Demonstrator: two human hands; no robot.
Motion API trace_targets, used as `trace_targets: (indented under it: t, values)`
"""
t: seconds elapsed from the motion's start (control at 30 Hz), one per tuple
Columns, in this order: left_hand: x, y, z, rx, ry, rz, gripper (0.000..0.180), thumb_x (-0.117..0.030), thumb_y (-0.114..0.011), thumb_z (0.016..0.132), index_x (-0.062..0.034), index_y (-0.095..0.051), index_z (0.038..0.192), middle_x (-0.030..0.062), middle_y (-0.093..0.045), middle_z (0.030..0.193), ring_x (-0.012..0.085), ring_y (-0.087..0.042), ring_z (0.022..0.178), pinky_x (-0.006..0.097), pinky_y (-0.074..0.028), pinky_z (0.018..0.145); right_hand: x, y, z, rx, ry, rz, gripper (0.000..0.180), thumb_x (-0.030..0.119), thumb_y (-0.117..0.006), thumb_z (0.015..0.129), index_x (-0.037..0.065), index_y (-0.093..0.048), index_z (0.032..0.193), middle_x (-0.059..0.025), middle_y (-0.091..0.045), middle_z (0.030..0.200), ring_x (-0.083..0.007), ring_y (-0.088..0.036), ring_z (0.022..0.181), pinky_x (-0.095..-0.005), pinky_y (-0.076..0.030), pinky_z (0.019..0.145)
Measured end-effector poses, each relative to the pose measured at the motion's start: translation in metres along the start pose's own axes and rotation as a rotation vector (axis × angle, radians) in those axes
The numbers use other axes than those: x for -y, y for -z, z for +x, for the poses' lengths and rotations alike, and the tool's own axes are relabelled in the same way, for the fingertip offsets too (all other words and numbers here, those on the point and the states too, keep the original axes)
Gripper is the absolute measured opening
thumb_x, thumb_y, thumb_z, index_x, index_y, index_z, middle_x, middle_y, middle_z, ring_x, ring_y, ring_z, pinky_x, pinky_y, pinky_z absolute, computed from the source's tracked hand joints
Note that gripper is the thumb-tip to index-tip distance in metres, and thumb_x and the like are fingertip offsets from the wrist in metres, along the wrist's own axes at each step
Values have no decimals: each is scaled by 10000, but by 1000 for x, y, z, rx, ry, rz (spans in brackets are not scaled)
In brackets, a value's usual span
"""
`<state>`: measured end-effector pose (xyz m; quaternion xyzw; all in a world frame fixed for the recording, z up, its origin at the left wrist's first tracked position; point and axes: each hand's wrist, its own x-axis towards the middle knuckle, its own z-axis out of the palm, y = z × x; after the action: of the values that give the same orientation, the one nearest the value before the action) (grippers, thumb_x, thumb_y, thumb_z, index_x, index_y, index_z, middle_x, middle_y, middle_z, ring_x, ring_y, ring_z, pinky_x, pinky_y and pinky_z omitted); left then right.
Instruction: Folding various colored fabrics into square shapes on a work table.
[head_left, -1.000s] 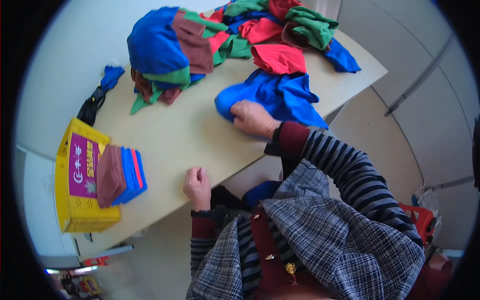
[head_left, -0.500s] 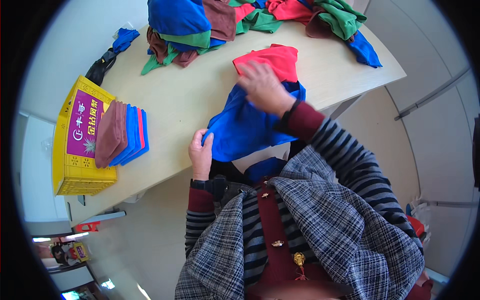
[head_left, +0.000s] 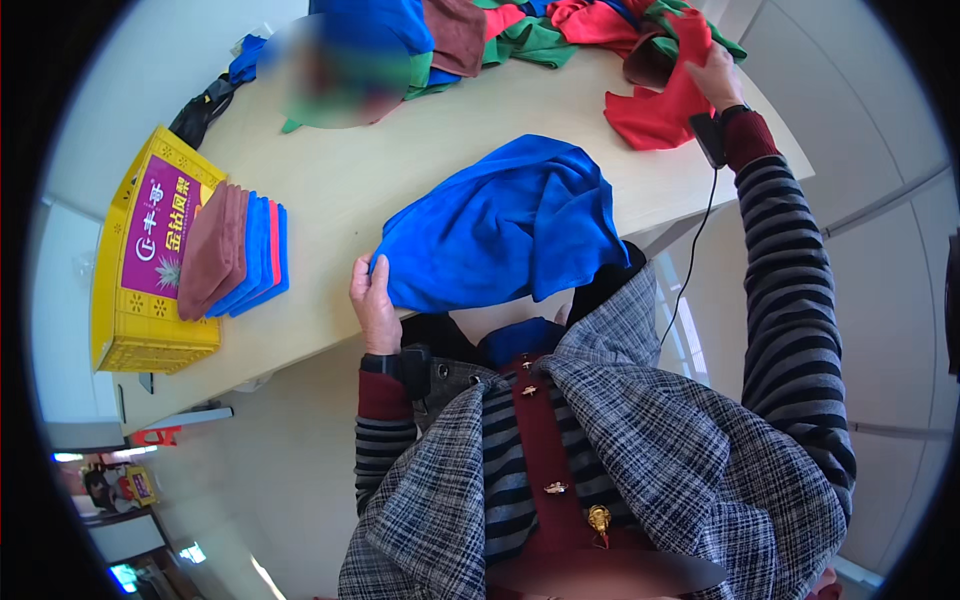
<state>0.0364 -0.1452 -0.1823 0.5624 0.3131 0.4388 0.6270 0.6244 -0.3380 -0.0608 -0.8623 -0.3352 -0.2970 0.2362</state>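
Observation:
A blue cloth (head_left: 500,230) lies loosely spread and wrinkled at the table's near edge, part of it hanging over. My left hand (head_left: 376,300) pinches its left corner between thumb and fingers. At the far right, my right hand (head_left: 715,78) grips a red cloth (head_left: 655,112), whose lower end rests on the table. The right fingers are partly hidden by the red fabric. Beside that hand is a heap of red, green and brown cloths (head_left: 590,30).
A yellow box (head_left: 155,345) stands at the table's left, with folded brown, blue and red cloths (head_left: 215,255) leaning on it. More piled cloths (head_left: 455,40) lie along the back, partly blurred. A black cable (head_left: 690,260) hangs from my right wrist. The table (head_left: 330,190) is pale wood.
My right hand has moved far right and away from me, taking the red cloth off the blue one. The blue cloth now lies more spread out, its left corner still in my left hand.

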Motion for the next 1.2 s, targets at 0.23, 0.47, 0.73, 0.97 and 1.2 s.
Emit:
trace_targets:
  t: [0.23, 0.47, 0.73, 0.97, 1.2]
  values:
    - [13, 32, 7, -3, 54, -88, 139, -177, -604, 1015, -64, -626, 1093, 4, -651, 1052, 98, -572, 996, 270, -427, 932, 99, 34, -142, 690, 157, 309, 475, 420, -734, 879, -4, -704, 1092, -188, -720, 965, -330, -699, 892, -399, -549, 804]
    - [-5, 27, 20, 139, 374, -630, 220, -165, -621, 994, -78, -621, 1196, 86, -664, 1204, 216, -593, 1154, 393, -405, 1076, 141, 86, -274, 607, -150, 395, 358, 336, -700, 920, -7, -667, 1016, -165, -701, 853, -291, -693, 783, -386, -549, 711]
    - [-2, 33, 55, 3, 335, -597, 310, -148, -675, 950, -88, -628, 1250, 87, -645, 1297, 238, -566, 1244, 420, -379, 1123, 106, 66, -287, 689, -548, 987, 234, 252, -640, 983, 41, -658, 1084, -14, -675, 912, -112, -659, 796, -257, -546, 698]
    - [-38, 31, 58, 191, 484, -510, 283, -134, -677, 948, -66, -641, 1221, 95, -666, 1261, 238, -595, 1210, 411, -431, 1083, 92, 99, -228, 611, -746, 1262, 220, 278, -618, 1011, 89, -666, 1113, 11, -682, 929, -78, -652, 800, -237, -534, 724]
    - [-45, 56, 71, 148, 311, -254, 268, -156, -687, 955, -45, -645, 1195, 85, -704, 1125, 191, -662, 1038, 345, -512, 952, 113, 116, -135, 545, -624, 1451, 239, 282, -605, 1024, 83, -658, 1147, 7, -703, 977, -80, -678, 845, -229, -543, 757]
